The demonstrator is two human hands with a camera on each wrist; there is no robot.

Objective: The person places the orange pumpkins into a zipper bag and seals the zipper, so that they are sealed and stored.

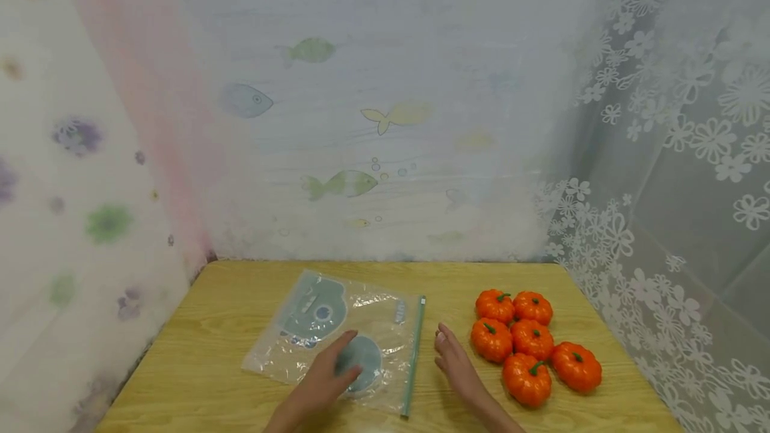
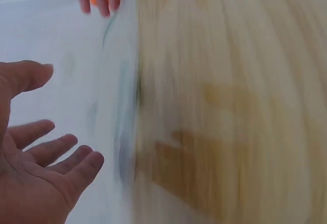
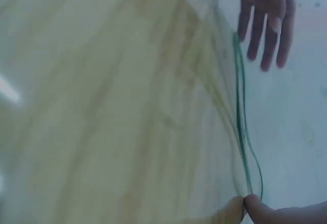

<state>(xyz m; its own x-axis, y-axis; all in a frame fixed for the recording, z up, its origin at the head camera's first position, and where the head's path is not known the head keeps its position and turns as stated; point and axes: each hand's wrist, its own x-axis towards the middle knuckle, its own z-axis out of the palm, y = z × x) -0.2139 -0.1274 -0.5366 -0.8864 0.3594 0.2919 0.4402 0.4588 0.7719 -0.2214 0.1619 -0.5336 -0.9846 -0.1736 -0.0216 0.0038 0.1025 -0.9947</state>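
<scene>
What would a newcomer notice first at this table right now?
Probably the six bright orange pumpkins, bunched on the right side of the table. Next, the clear bag lying flat left of them, its green strip facing the pumpkins. Then the two hands: the left over the bag, the right between bag and pumpkins.

Behind the wood-grained desk (image 1: 457, 279) stands a pale, fish-printed backdrop (image 1: 481, 65). Left of the desk hangs a white sheet (image 1: 66, 239) with coloured flower blotches; right of it, sheer white-flowered fabric (image 1: 712, 139).
</scene>
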